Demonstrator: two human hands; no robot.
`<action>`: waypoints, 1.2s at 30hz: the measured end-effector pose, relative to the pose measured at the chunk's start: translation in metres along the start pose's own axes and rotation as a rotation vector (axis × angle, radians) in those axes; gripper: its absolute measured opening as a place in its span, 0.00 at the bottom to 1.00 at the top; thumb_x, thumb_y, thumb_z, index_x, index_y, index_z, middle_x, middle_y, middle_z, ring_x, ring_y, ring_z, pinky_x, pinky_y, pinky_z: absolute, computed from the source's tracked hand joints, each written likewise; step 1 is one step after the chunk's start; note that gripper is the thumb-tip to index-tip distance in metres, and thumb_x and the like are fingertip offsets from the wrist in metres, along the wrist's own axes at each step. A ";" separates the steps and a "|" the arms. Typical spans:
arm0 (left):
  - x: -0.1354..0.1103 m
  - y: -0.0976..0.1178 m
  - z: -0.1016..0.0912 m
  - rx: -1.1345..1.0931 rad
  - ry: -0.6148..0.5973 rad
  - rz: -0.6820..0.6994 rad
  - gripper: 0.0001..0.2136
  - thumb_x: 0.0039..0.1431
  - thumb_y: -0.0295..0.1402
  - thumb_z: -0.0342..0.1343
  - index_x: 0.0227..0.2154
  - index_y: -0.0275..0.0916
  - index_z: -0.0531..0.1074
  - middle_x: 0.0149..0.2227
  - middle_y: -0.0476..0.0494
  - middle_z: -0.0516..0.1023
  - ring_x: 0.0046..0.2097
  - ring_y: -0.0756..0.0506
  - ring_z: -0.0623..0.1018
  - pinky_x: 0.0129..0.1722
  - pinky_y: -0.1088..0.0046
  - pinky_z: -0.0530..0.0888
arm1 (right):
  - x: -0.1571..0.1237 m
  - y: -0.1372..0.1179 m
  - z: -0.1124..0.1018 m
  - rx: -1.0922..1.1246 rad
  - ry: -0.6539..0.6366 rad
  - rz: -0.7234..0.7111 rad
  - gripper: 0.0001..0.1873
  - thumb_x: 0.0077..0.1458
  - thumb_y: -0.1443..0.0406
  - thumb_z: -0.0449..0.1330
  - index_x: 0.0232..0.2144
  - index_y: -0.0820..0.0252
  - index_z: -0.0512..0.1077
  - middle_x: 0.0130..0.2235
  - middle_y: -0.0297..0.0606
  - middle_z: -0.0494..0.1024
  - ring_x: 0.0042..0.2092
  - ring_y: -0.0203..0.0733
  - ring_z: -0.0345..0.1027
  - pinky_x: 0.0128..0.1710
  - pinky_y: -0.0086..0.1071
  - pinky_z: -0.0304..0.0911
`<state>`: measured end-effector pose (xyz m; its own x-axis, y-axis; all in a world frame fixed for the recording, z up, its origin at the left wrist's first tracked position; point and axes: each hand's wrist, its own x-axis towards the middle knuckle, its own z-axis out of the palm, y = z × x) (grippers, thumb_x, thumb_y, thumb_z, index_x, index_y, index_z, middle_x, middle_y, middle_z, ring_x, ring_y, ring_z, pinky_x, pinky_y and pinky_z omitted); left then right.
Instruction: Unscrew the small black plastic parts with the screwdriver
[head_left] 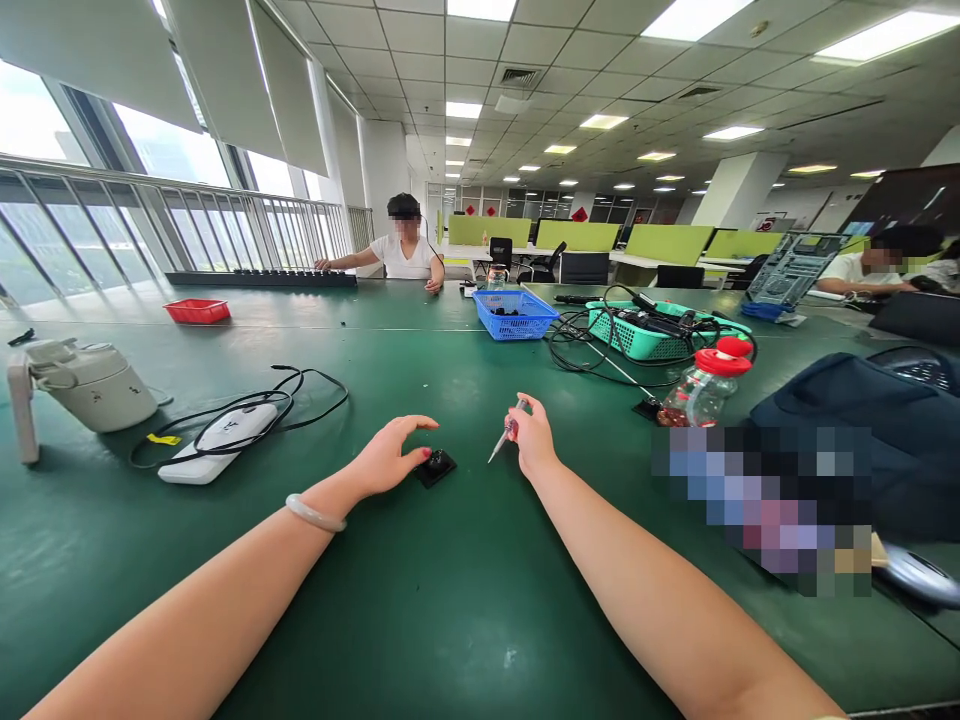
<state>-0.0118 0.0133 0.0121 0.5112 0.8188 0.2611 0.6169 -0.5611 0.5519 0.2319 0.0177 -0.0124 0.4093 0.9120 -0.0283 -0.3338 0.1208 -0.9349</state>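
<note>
2 bare hands are held over a dark green smooth tabletop (450, 610) in the head view. Taking the small square black piece (436, 468) lying there as the clock's centre, the left hand (386, 455) sits at 9 o'clock, fingers spread and gripping nothing, its thumb at the piece's edge; whether they touch is hard to tell. At 3 o'clock, the right hand (532, 440) grips a slim grey pen-shaped tool (500, 441), tapered tip pointing down, apart from the piece.

Judging by this, the tool is ready in hand, while bringing it to the piece seems left; no finished step shows.

At 1 o'clock, a blue latticed plastic basket (516, 326) holds small black parts. At 2 o'clock, a turquoise-green plastic basket (626, 338) holds black cables and devices. Between 2 and 3 o'clock, a clear red-lidded jar (705, 398) has reddish-brown contents low inside. At 10 o'clock stands a shallow red plastic tray (196, 315).
</note>
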 end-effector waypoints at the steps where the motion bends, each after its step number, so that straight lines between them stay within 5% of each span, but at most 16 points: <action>1: -0.001 0.000 0.000 -0.001 -0.057 0.017 0.21 0.54 0.40 0.53 0.52 0.44 0.67 0.54 0.43 0.71 0.56 0.40 0.68 0.56 0.60 0.68 | 0.000 0.001 0.000 -0.012 -0.008 -0.012 0.26 0.39 0.63 0.60 0.44 0.54 0.63 0.21 0.22 0.65 0.19 0.29 0.54 0.20 0.27 0.54; 7: -0.001 0.000 0.002 0.052 -0.153 0.062 0.21 0.52 0.41 0.58 0.50 0.45 0.71 0.50 0.44 0.75 0.54 0.39 0.70 0.57 0.59 0.68 | -0.013 -0.003 0.008 -0.100 -0.109 -0.183 0.27 0.45 0.59 0.61 0.48 0.53 0.59 0.23 0.23 0.68 0.20 0.30 0.56 0.22 0.28 0.55; 13: 0.000 -0.001 0.005 0.061 -0.143 0.059 0.18 0.56 0.33 0.50 0.50 0.46 0.71 0.50 0.46 0.76 0.52 0.42 0.72 0.56 0.60 0.69 | -0.041 -0.008 0.017 -0.326 -0.213 -0.565 0.23 0.53 0.60 0.60 0.50 0.53 0.58 0.30 0.29 0.72 0.30 0.36 0.68 0.34 0.32 0.64; 19: -0.002 -0.002 0.009 -0.077 -0.150 0.071 0.21 0.57 0.32 0.48 0.55 0.44 0.67 0.56 0.45 0.72 0.55 0.43 0.71 0.59 0.61 0.67 | -0.055 -0.003 0.020 -0.539 -0.325 -0.842 0.20 0.55 0.64 0.57 0.50 0.52 0.58 0.33 0.33 0.73 0.30 0.38 0.68 0.38 0.36 0.65; 24: -0.003 -0.001 0.009 -0.188 -0.178 0.076 0.20 0.56 0.32 0.53 0.53 0.44 0.67 0.51 0.45 0.75 0.49 0.45 0.75 0.54 0.64 0.72 | -0.058 0.000 0.022 -0.621 -0.444 -1.027 0.19 0.57 0.67 0.54 0.51 0.52 0.59 0.36 0.37 0.74 0.33 0.40 0.70 0.40 0.39 0.67; 28: -0.002 -0.002 0.011 -0.175 -0.151 0.088 0.20 0.55 0.32 0.54 0.53 0.44 0.68 0.52 0.45 0.75 0.49 0.45 0.75 0.54 0.64 0.72 | -0.059 -0.003 0.023 -0.697 -0.510 -1.082 0.17 0.57 0.67 0.54 0.50 0.52 0.63 0.34 0.37 0.75 0.33 0.41 0.70 0.40 0.40 0.67; 36: -0.003 -0.002 0.011 -0.214 -0.170 0.086 0.23 0.52 0.31 0.56 0.53 0.43 0.67 0.50 0.44 0.76 0.48 0.45 0.76 0.54 0.63 0.73 | -0.061 -0.009 0.025 -0.671 -0.562 -0.928 0.21 0.57 0.68 0.52 0.53 0.49 0.61 0.40 0.38 0.76 0.39 0.41 0.72 0.44 0.38 0.67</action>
<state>-0.0079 0.0107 0.0018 0.6604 0.7271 0.1877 0.4357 -0.5747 0.6927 0.1886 -0.0287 0.0071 -0.2115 0.6518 0.7283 0.4431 0.7281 -0.5230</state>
